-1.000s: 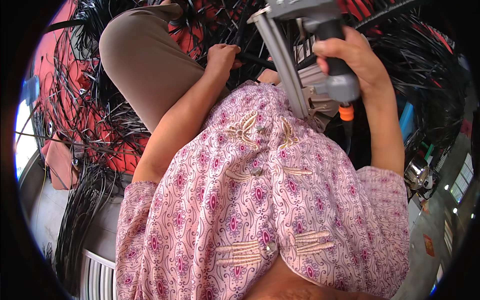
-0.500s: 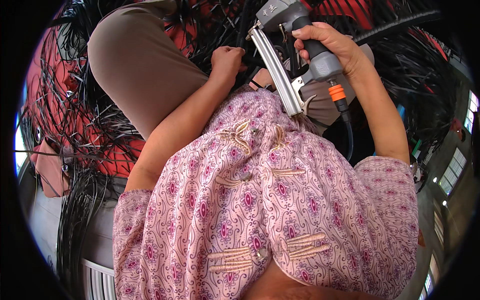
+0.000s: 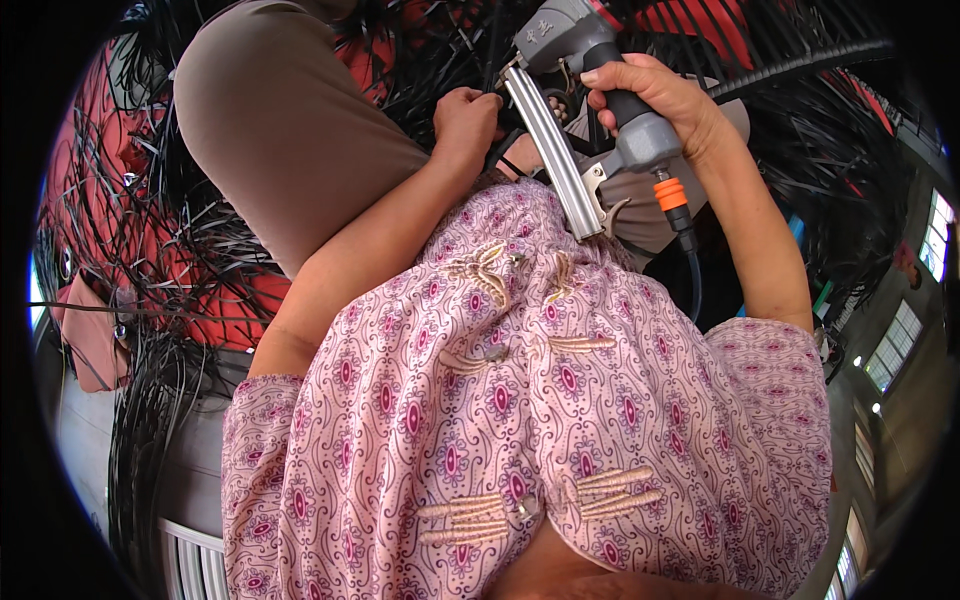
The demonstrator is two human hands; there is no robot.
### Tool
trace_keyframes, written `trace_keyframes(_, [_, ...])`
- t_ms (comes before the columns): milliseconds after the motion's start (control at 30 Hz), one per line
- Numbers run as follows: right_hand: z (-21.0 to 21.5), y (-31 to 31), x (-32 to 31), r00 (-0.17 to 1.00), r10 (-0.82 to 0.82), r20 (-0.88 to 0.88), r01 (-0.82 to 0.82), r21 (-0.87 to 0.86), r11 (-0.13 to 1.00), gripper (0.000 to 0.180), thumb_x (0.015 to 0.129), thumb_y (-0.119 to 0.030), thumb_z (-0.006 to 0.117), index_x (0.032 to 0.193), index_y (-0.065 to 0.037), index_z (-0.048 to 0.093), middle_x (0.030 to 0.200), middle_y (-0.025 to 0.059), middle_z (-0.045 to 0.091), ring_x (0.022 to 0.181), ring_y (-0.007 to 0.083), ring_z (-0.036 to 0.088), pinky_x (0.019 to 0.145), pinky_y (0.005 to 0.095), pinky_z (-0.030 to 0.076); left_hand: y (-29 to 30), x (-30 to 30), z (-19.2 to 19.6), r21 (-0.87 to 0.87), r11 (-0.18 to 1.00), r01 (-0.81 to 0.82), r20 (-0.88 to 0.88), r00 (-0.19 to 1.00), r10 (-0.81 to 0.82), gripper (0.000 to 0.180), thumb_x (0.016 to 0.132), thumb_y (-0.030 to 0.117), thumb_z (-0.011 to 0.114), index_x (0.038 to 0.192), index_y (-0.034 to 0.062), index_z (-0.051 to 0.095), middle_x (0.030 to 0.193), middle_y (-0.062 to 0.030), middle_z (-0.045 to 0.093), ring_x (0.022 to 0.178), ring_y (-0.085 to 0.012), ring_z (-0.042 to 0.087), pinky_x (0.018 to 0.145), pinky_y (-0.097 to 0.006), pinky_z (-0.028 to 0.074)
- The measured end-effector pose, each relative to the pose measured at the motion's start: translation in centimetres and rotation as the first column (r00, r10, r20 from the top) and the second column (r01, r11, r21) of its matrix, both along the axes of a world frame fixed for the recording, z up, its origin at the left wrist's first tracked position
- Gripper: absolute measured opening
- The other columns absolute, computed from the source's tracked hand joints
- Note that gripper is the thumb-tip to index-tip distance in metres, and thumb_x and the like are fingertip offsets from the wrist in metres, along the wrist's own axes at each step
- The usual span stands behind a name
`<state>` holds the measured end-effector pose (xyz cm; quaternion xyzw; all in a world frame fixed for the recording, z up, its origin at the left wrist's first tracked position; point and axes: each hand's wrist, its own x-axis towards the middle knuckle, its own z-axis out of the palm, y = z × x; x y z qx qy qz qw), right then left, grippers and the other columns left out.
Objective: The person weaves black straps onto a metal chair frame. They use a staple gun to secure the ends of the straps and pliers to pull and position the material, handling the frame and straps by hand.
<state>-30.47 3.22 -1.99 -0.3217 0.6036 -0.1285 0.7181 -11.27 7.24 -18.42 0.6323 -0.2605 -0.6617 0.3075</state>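
Far left of the staple gun point(image 3: 546, 142), a pink cloth point(image 3: 92, 340) near a hanging bundle of black strips point(image 3: 165, 410). Nearer the gun, a bent knee in brown trousers point(image 3: 290, 130). Just left of the gun, holds the left hand point(image 3: 467, 122) with fingers curled inward; cannot tell whether closed on anything. Directly below the gun, a patterned shirt point(image 3: 520, 330). Grips the gun's black handle point(image 3: 628, 104) in the right hand point(image 3: 668, 95). At the gun's lower right, a dark hose point(image 3: 695, 285). Farther right of it, loose black strips point(image 3: 835, 175).
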Motion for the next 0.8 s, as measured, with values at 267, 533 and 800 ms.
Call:
trace_keyframes(267, [-0.9, 0.4, -0.2, 1.0, -0.017, 0.001, 0.017, 0.033, 0.999, 0.019, 0.085, -0.019, 0.072, 0.089, -0.005, 0.059, 0.073, 0.0025, 0.063, 0.056, 0.0085, 0.062, 0.051, 0.0228, 0.054, 0.6, -0.4, -1.1, 0.022, 1.0, 0.018, 0.018, 1.0, -0.018, 0.023, 0.083, 0.013, 0.066, 0.096, -0.0062, 0.067, 0.08, -0.0092, 0.064, 0.063, -0.0172, 0.063, 0.058, -0.029, 0.055])
trace_keyframes(533, [-1.0, 0.3, -0.2, 1.0, -0.022, 0.005, 0.022, 0.04, 0.999, 0.018, 0.085, -0.019, 0.071, 0.085, -0.006, 0.06, 0.072, 0.0023, 0.062, 0.056, 0.0081, 0.061, 0.05, 0.0223, 0.054, 0.7, -0.5, -1.2, 0.019, 0.999, 0.044, 0.014, 0.999, -0.044, 0.026, 0.084, 0.013, 0.065, 0.099, -0.0075, 0.066, 0.084, -0.0108, 0.067, 0.065, -0.017, 0.064, 0.059, -0.028, 0.056])
trace_keyframes(800, [-0.6, 0.4, 0.2, 0.998, -0.058, -0.028, 0.059, 0.03, 0.998, 0.015, 0.082, -0.014, 0.072, 0.081, -0.004, 0.061, 0.07, 0.0048, 0.061, 0.053, 0.0116, 0.06, 0.052, 0.0234, 0.051, 0.7, -0.7, -0.3, 0.013, 0.999, 0.034, -0.008, 0.999, -0.034, 0.026, 0.084, 0.013, 0.066, 0.1, -0.0075, 0.066, 0.086, -0.0116, 0.067, 0.065, -0.0181, 0.065, 0.059, -0.029, 0.057])
